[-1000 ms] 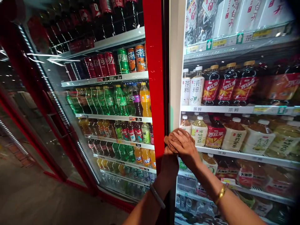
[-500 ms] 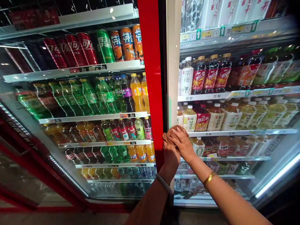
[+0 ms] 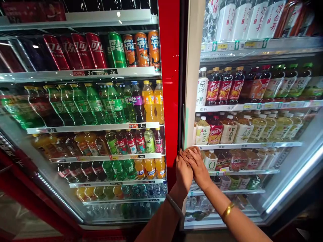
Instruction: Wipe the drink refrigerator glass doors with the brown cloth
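Both my hands are pressed together at the edge between two drink coolers. A crumpled brown cloth [image 3: 186,156] is bunched under their fingers, mostly covered. My left hand [image 3: 184,173], with a pale bangle [image 3: 174,205] below its wrist, is closed on the lower left of the cloth. Laid over it from the right is my right hand [image 3: 199,165], fingers curled across the cloth; a gold bracelet [image 3: 228,211] circles that forearm. The cloth appears to rest against the cream door frame [image 3: 189,94], though the contact itself is hidden.
A red cooler post [image 3: 170,84] stands left of the cream frame, a dark gap between. Behind glass on the left are shelves of soda cans [image 3: 96,50] and bottles [image 3: 148,101]. Bottled teas [image 3: 213,87] fill the right cooler's shelves. A light strip [image 3: 294,185] runs at lower right.
My hands and the cloth have slid slightly lower along the cream frame. The view has shifted a little, so the red post appears farther right.
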### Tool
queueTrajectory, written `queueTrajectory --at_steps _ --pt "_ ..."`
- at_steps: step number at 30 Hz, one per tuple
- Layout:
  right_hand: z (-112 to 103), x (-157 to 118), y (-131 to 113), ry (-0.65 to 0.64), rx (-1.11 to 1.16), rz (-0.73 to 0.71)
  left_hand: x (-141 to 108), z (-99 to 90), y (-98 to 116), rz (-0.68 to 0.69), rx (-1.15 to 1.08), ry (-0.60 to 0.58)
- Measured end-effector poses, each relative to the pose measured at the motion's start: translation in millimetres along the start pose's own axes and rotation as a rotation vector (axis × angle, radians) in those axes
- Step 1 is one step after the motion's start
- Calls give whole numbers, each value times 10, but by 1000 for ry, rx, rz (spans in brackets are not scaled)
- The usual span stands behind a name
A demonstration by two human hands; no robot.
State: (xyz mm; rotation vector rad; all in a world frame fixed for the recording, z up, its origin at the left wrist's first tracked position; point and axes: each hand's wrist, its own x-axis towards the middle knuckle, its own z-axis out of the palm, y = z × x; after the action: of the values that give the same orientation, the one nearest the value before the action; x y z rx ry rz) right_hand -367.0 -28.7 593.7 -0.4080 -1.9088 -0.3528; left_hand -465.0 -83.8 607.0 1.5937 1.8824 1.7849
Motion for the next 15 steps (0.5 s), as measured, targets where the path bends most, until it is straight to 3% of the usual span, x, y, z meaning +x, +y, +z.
queueTrajectory --at_steps 4,7,9,15 --pt "-263 62 -195 31 0 -4 -356 -160 113 -15 4 -66" --pt "-603 312 -357 45 19 -19 -721 -350 301 -7 -12 -108" --pt "-855 329 -521 67 20 -40 -986 -485 418 -5 -41 -142" --pt "-1564 -259 -1228 52 -40 19 -1820 -828 619 139 -7 -243"
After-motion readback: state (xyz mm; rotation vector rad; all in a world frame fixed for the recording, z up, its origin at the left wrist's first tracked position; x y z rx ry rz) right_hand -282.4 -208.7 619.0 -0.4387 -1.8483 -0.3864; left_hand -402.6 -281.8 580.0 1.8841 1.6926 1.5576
